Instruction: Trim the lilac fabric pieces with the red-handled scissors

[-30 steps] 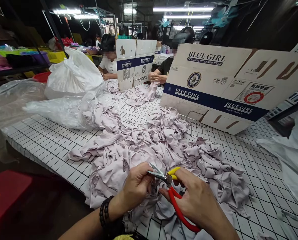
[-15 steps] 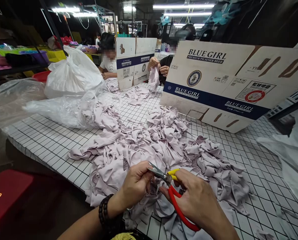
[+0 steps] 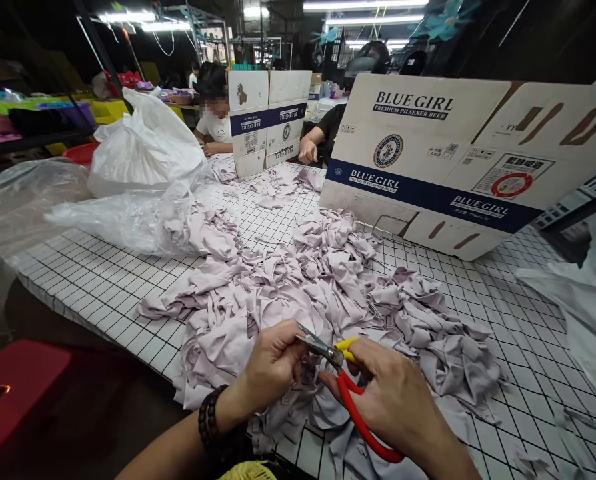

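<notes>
My right hand [image 3: 395, 400] grips small snips [image 3: 345, 380] with a red and yellow handle, the steel blades pointing left. My left hand [image 3: 273, 367], with a dark bead bracelet on the wrist, is closed in a pinch on a piece of pale lilac fabric right at the blade tips. Both hands hover over the near edge of a big heap of lilac fabric pieces [image 3: 328, 293] spread across the white grid-patterned table [image 3: 93, 280].
A Blue Girl beer carton [image 3: 443, 167] lies on its side at the right, a second carton [image 3: 268, 120] stands farther back. Clear and white plastic bags [image 3: 138, 173] sit at the left. Two people work at the far end. A red stool [image 3: 13, 393] is at lower left.
My hands have stayed almost still at the snips. The person at the far end has lowered the lilac piece they were holding up onto the table.
</notes>
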{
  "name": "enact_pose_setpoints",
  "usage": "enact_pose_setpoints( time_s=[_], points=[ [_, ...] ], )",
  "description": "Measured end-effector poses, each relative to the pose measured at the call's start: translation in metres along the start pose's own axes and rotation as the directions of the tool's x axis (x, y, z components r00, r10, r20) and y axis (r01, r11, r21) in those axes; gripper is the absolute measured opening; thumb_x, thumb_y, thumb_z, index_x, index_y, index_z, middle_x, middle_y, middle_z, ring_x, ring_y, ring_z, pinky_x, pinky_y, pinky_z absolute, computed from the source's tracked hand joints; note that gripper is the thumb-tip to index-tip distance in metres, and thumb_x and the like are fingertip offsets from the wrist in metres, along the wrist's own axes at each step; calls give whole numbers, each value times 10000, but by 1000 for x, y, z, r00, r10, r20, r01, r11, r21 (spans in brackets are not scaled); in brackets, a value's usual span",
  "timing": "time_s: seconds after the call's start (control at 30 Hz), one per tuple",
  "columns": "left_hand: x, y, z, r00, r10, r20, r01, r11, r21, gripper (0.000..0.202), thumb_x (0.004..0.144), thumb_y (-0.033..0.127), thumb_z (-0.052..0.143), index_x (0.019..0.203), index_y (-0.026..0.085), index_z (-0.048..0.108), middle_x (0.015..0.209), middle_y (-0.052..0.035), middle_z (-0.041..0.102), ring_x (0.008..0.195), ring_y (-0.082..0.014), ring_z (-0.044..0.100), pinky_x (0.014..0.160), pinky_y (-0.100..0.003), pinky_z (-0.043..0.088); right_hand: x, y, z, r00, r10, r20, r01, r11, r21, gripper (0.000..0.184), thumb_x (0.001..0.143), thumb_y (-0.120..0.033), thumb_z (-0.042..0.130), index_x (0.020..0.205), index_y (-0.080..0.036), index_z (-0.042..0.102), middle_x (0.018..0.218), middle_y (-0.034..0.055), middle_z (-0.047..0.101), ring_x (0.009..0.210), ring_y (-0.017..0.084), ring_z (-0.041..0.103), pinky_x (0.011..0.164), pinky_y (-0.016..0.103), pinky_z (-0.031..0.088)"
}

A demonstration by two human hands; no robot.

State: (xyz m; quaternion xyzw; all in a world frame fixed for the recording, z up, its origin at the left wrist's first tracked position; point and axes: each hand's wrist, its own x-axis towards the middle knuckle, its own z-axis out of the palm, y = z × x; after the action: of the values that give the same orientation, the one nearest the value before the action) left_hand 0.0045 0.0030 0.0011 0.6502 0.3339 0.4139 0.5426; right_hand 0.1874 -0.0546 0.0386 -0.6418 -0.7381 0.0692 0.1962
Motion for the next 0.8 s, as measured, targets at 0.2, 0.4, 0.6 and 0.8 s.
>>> enact_pose_setpoints(
  time_s=[0.2, 0.4, 0.6, 0.8],
  points=[
    [0, -4, 0, 1000, -15, -6, 15, 999, -52, 261, 907, 214, 519, 668, 152, 603, 669, -3, 506, 532, -90, 495, 519, -211, 394, -1, -3, -2, 1000, 21, 10, -22, 1000, 8, 371, 749, -503, 672, 649, -230, 443, 609, -32, 517, 493, 124, 475, 466, 236, 328],
    [0, -5, 0, 1000, 12, -13, -13, 999, -35, 269, 912, 214, 514, 663, 148, 593, 663, -4, 508, 553, -90, 498, 521, -197, 397, -2, -4, 3, 1000, 19, -9, -18, 1000, 22, 387, 774, -512, 648, 628, -229, 428, 572, -41, 491, 473, 114, 457, 459, 229, 327],
    [0, -6, 1, 1000, 1, 3, -1, 990, -138, 277, 918, 238, 512, 669, 139, 581, 661, 10, 498, 459, -57, 476, 445, -174, 381, -2, -2, 8, 999, -17, -35, 18, 999, 32, 395, 784, -482, 640, 604, -225, 400, 538, -55, 445, 458, 100, 423, 448, 212, 307],
    [-1, -3, 2, 998, -54, 30, 59, 981, -182, 333, 914, 339, 536, 658, 132, 587, 637, 12, 492, 410, -54, 468, 401, -174, 376, -1, 3, 12, 998, -28, -53, 29, 999, 29, 443, 781, -490, 636, 572, -220, 354, 517, -55, 412, 445, 92, 389, 446, 221, 271]
  ],
)
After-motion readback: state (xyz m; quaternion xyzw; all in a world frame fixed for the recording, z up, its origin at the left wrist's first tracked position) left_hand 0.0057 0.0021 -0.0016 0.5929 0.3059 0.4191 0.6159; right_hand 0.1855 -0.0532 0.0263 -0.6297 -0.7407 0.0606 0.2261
